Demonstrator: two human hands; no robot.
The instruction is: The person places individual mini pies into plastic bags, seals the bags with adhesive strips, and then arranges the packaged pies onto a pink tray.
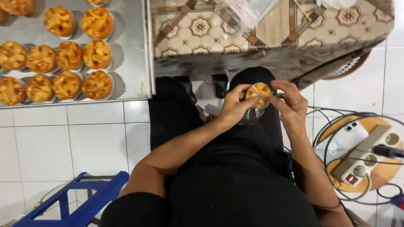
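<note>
A small golden lattice-topped pastry [260,92] is held over my lap, partly inside a clear plastic wrapper [251,114] that hangs below it. My left hand [235,105] grips the pastry and wrapper from the left. From the right, my right hand [290,105] pinches the pastry's edge and the wrapper with its fingertips. Both hands are in front of a low table with a patterned cloth [269,29].
A metal tray [132,50] at the upper left carries several similar pastries [97,54] in paper cups. Clear plastic bags [244,12] lie on the patterned table. A power strip [368,157] and a white phone [345,138] sit on a round wooden board at right, with cables. A blue frame [80,201] stands at lower left.
</note>
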